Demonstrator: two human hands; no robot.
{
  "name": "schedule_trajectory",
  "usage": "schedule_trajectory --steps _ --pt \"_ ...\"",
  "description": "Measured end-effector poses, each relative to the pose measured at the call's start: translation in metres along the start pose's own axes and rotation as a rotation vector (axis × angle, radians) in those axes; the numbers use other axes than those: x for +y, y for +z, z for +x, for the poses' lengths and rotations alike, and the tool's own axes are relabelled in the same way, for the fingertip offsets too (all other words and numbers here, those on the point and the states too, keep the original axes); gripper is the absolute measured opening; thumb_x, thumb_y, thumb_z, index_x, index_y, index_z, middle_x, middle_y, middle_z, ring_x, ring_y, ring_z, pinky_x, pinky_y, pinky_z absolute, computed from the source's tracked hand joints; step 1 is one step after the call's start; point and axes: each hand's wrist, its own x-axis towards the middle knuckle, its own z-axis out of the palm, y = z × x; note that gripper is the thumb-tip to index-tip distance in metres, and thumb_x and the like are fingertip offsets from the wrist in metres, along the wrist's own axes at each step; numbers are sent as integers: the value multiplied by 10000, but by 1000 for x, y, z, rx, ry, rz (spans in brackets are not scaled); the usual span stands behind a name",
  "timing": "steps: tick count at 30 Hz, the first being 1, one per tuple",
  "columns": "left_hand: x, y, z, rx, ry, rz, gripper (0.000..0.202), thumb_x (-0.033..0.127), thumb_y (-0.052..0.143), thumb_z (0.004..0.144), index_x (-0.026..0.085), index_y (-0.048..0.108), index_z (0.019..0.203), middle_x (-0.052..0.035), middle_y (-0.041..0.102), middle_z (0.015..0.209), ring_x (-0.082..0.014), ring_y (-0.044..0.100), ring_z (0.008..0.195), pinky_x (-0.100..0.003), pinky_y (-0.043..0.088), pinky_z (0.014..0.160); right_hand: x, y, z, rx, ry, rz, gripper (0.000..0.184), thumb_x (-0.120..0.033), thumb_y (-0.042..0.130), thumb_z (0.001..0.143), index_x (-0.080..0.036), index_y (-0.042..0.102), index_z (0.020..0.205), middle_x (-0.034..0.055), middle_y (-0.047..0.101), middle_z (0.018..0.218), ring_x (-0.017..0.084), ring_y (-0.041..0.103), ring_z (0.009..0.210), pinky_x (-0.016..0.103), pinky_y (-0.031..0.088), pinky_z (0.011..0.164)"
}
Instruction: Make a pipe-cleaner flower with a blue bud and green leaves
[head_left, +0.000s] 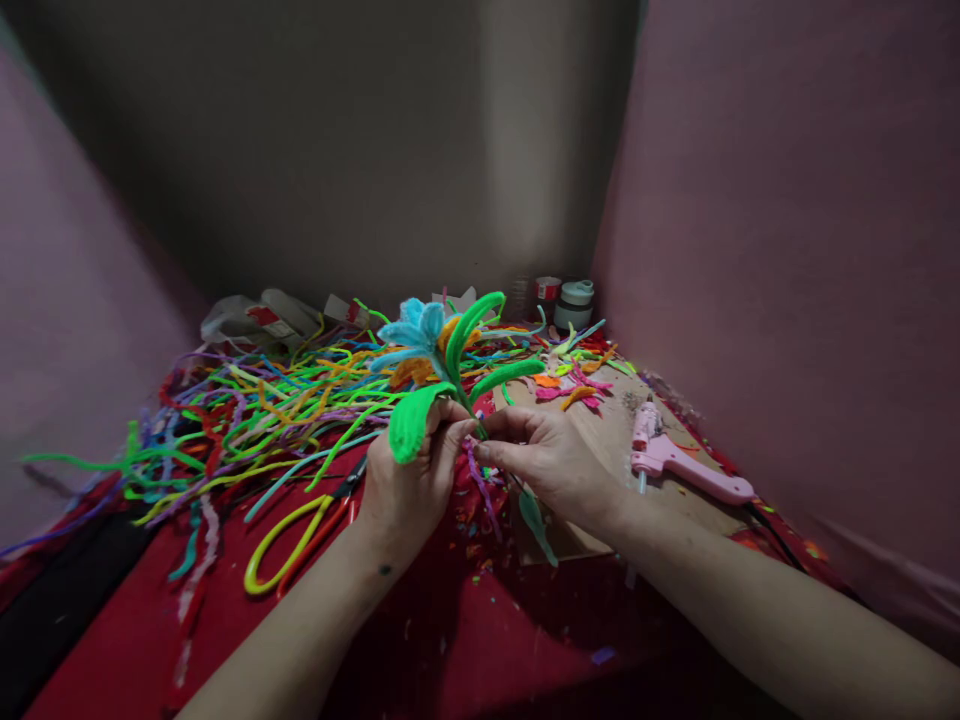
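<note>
A pipe-cleaner flower (pixel 414 332) with light blue petals and long green leaves stands tilted between my hands. My left hand (pixel 409 480) is closed in a pinch on its stem, and one broad green leaf (pixel 412 425) curls over the fingers. From the other side my right hand (pixel 551 460) pinches the stem just below the leaves. Thumbs and fingertips almost meet there and cover that part of the stem. Below the right hand a teal-green leaf (pixel 535 525) hangs down. A purple pipe cleaner (pixel 484 490) lies beneath the fingers.
Many coloured pipe cleaners (pixel 247 400) are heaped at the left and back. Yellow-and-orange-handled scissors (pixel 289 545) lie left of my left hand. A pink glue gun (pixel 686 465) rests on the cardboard (pixel 607 425) at right. Plastic bags (pixel 262 315) and a lidded jar (pixel 574 305) stand behind.
</note>
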Motion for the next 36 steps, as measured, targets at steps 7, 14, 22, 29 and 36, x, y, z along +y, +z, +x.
schedule_trajectory --steps 7,14,22,29,36 --pt "-2 0 -1 42 3 -85 111 148 574 814 192 599 912 19 651 796 -99 601 676 -209 472 641 0 1 -2 31 54 -5 159 -264 656 685 -126 648 764 -3 585 678 91 481 596 251 378 575" --pt "-2 0 -1 -2 92 -49 64 152 567 815 199 600 843 16 641 778 -104 601 697 -212 469 656 -2 2 -3 27 62 1 131 -226 651 665 -132 648 756 -13 572 643 83 469 568 236 369 540" --pt "10 9 -4 69 -244 -194 49 186 586 774 179 586 725 17 588 680 -107 534 605 -224 432 576 4 8 -4 48 21 64 194 -293 672 689 -135 625 790 5 593 714 98 499 627 253 399 600" --pt "24 11 2 134 -641 -666 93 199 691 659 164 605 666 25 601 653 -103 544 587 -215 452 539 7 13 -8 106 -63 -16 186 -306 683 687 -162 585 753 -1 576 704 122 515 661 284 417 641" --pt "23 9 0 180 -550 -701 115 151 680 656 170 581 709 32 615 678 -113 589 630 -232 495 608 9 13 -9 36 6 76 235 -309 711 642 -174 538 727 -14 543 671 117 499 619 270 410 591"
